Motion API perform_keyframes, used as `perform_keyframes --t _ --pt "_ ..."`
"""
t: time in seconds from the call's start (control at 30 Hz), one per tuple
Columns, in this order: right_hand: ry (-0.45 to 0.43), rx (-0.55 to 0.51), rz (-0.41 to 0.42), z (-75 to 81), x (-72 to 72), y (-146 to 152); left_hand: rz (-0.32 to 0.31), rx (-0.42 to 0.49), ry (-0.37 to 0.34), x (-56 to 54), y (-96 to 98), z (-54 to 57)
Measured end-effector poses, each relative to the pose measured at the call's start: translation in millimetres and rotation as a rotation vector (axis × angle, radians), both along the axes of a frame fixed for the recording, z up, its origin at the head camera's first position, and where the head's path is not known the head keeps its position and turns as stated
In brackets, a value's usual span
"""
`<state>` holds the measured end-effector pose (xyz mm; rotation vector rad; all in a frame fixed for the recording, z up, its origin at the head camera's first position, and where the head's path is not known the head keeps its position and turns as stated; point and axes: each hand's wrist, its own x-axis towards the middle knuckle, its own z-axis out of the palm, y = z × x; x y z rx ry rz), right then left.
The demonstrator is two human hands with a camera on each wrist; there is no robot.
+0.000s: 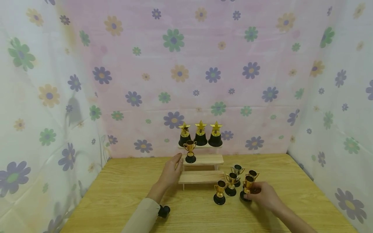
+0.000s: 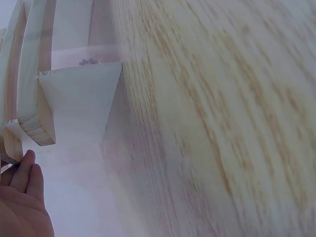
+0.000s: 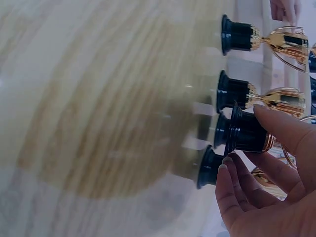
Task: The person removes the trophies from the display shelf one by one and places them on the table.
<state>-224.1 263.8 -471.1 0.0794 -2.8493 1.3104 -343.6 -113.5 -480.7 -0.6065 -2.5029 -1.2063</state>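
Note:
My right hand (image 1: 263, 194) pinches a small gold trophy cup (image 1: 249, 183) by its black base. In the right wrist view that base (image 3: 247, 131) sits between thumb and fingers, a little off the tabletop. Beside it stand more trophy cups, including a front one (image 1: 220, 189), a middle one (image 1: 231, 181) and a silvery one (image 1: 237, 170). My left hand (image 1: 171, 171) rests with extended fingers against the left end of a three-tier wooden stand (image 1: 202, 176). One trophy cup (image 1: 190, 152) stands on the middle tier's left end. On the top tier are three star trophies (image 1: 200, 137).
The stand is on a wood-grain table (image 1: 131, 181) near the back. A small black object (image 1: 164, 211) shows beside the left sleeve. Flower-patterned cloth (image 1: 198, 64) hangs behind the table and on both sides.

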Motion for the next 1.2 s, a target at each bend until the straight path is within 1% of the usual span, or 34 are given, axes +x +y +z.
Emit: perform_keyframes --t 0.2,0.3,0.5,0.63,0.77,0.97,1.1,1.2 --pt "0.01 -0.002 0.031 -9.5 1.7 1.4 0.004 -0.003 -0.013 0.4 -0.4 -1.2" --pt "0.015 -0.003 0.039 -13.9 2.7 2.3 0.004 -0.009 -0.008 0.3 -0.6 -1.4" --pt "0.005 0.007 -0.016 -18.6 1.5 0.7 0.004 -0.013 0.01 -0.9 -0.9 -1.5" --pt "0.008 0.004 -0.023 -18.4 0.5 -0.7 0.004 -0.014 0.024 -1.2 -1.4 -2.0" --pt "0.011 -0.004 0.004 -17.5 -0.1 -0.6 0.01 -0.019 0.034 -1.6 -2.5 -2.5" --pt "0.025 -0.005 0.019 -17.1 -0.3 -0.7 0.017 -0.018 0.016 -0.9 -2.8 -1.3" --pt "0.039 0.008 0.057 -18.5 1.9 3.9 0.01 -0.015 0.008 0.1 -2.3 -0.5" --pt "0.028 -0.002 0.094 -19.7 4.7 9.5 0.001 -0.016 0.009 0.9 -1.7 -0.4"
